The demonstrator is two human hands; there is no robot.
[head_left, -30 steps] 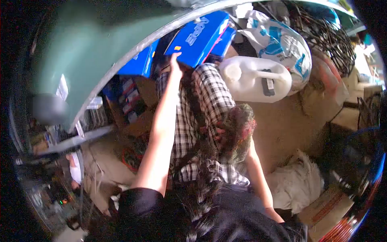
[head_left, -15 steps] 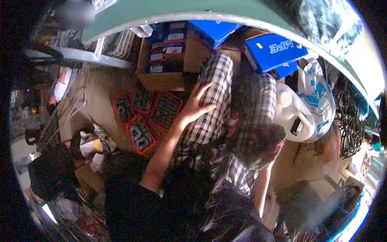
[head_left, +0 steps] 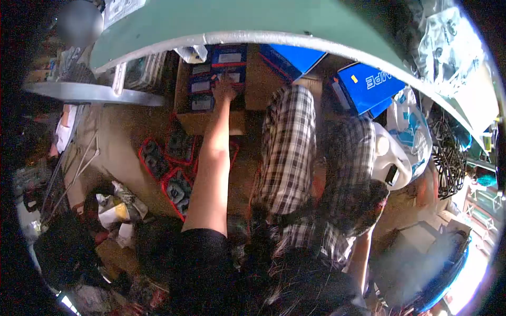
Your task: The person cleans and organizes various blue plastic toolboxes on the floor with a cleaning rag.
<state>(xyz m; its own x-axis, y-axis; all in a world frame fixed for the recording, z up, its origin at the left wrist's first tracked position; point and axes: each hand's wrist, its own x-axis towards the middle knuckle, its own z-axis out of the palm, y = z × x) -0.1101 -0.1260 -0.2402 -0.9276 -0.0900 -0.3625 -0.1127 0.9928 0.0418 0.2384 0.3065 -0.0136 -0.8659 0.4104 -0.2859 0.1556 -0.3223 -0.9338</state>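
Observation:
My left hand (head_left: pixel 225 88) reaches into a cardboard box (head_left: pixel 211 124) that holds several small dark blue boxes with white labels (head_left: pixel 202 102). Its fingers are over the labelled boxes, too dark to tell whether they grip one. Beside my left forearm, red-edged trays of dark parts (head_left: pixel 178 190) lie on the floor. My legs in checked trousers are to the right of the box. Of my right arm only the forearm shows at the lower right; the right hand is hidden behind dark hair and the knee.
A green tabletop with a metal edge (head_left: pixel 253 38) spans the top. Blue MPE boxes (head_left: pixel 366 84) lie under it. A white jug (head_left: pixel 392 163), a plastic bag (head_left: pixel 411 126) and a black wire bundle (head_left: pixel 448 158) stand right. Crumpled packaging (head_left: pixel 120 210) lies left.
My left hand has moved from the checked trouser leg up and forward into the cardboard box. The view has shifted slightly.

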